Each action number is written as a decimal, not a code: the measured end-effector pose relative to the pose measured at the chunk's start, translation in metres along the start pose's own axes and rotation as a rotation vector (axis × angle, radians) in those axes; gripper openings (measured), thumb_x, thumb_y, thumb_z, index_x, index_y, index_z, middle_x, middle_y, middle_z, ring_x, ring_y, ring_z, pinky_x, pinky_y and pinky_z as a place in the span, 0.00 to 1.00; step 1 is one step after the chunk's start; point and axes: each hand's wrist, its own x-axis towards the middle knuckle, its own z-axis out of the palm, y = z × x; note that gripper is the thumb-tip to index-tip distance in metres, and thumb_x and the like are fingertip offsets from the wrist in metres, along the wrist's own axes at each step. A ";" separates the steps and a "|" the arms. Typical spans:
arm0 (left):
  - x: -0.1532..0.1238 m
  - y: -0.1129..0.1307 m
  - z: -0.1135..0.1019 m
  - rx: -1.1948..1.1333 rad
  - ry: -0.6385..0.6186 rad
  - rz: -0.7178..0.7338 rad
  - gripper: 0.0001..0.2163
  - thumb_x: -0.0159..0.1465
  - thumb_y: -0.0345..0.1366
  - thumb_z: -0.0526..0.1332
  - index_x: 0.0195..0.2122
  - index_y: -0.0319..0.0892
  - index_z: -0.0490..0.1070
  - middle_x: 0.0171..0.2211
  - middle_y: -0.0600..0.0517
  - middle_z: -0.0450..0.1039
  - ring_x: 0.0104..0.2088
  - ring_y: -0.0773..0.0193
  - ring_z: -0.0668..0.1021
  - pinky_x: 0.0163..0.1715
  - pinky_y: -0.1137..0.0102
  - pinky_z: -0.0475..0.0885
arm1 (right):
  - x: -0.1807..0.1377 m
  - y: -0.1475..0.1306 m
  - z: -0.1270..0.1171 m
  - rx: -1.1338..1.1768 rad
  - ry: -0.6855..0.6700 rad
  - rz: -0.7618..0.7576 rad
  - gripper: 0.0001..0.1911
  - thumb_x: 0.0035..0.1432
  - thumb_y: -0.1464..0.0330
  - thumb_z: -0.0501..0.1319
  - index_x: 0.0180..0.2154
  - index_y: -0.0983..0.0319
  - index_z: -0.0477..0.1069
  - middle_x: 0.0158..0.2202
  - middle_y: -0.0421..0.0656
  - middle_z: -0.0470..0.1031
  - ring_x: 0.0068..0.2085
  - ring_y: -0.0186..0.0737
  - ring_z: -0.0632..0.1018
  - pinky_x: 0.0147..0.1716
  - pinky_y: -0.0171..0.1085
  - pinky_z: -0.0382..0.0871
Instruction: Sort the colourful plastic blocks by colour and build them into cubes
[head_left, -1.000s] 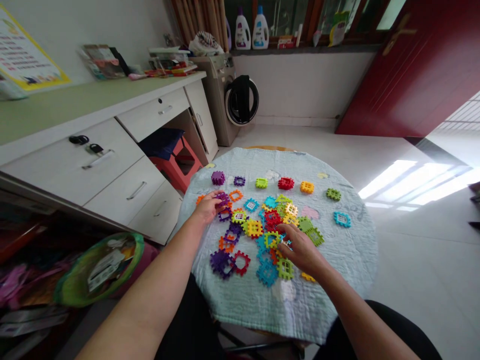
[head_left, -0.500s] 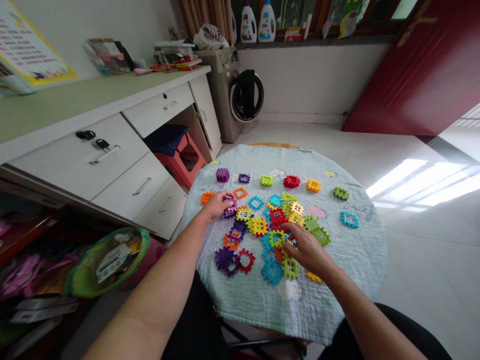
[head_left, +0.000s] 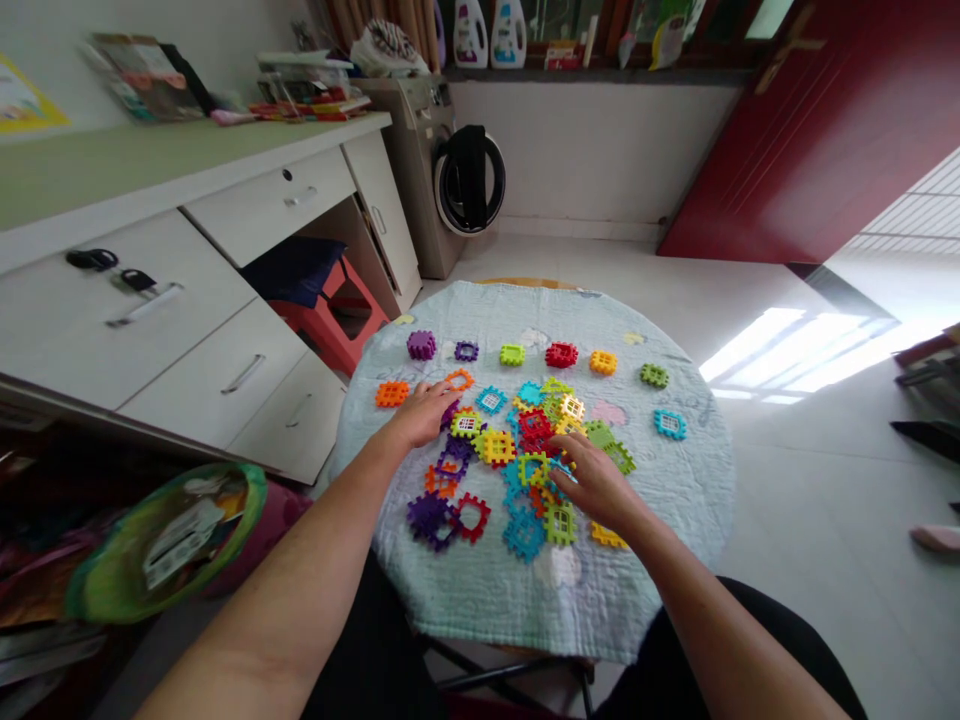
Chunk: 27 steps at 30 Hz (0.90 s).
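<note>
Left hand [head_left: 426, 414] lay over purple piece [head_left: 450, 413], left of heap [head_left: 536, 427] on cloth-covered counter [head_left: 517, 612]; grip curled, hold hidden, piece's axis too. Orange frame [head_left: 470, 381] lay flat just beyond, long axis roughly crosswise. Right hand [head_left: 592, 474] spanned heap's right side, thumb and fingers parted; hold, cannot tell.

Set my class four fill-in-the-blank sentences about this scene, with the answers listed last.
In the back row, the lime piece lies between a purple frame and a ____ stack.
The rightmost piece on the tablecloth is ____ in colour.
The ____ hand is nearer the leftmost orange piece.
The round door of the washing machine stands ____.
Missing words: red; blue; left; open.
</note>
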 end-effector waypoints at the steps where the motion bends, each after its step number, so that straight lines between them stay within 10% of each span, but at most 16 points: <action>1: 0.002 0.000 0.000 -0.003 -0.009 0.004 0.28 0.49 0.23 0.58 0.52 0.49 0.69 0.58 0.48 0.64 0.54 0.50 0.68 0.55 0.56 0.61 | 0.000 0.003 -0.002 -0.009 0.017 0.023 0.17 0.55 0.71 0.58 0.48 0.61 0.66 0.45 0.46 0.71 0.41 0.39 0.75 0.43 0.40 0.68; 13: 0.011 -0.006 -0.010 -0.012 0.036 0.111 0.22 0.49 0.31 0.59 0.48 0.43 0.71 0.48 0.46 0.72 0.50 0.51 0.71 0.55 0.59 0.62 | 0.004 0.029 -0.028 0.054 0.216 0.215 0.16 0.55 0.68 0.58 0.46 0.63 0.69 0.46 0.49 0.72 0.37 0.39 0.77 0.39 0.40 0.71; 27: 0.010 -0.032 -0.045 -0.418 0.610 -0.071 0.24 0.50 0.37 0.62 0.49 0.39 0.68 0.48 0.47 0.68 0.44 0.60 0.76 0.48 0.64 0.72 | 0.004 0.016 0.000 -0.157 -0.073 0.154 0.25 0.50 0.83 0.50 0.47 0.63 0.71 0.50 0.51 0.68 0.52 0.43 0.70 0.51 0.39 0.64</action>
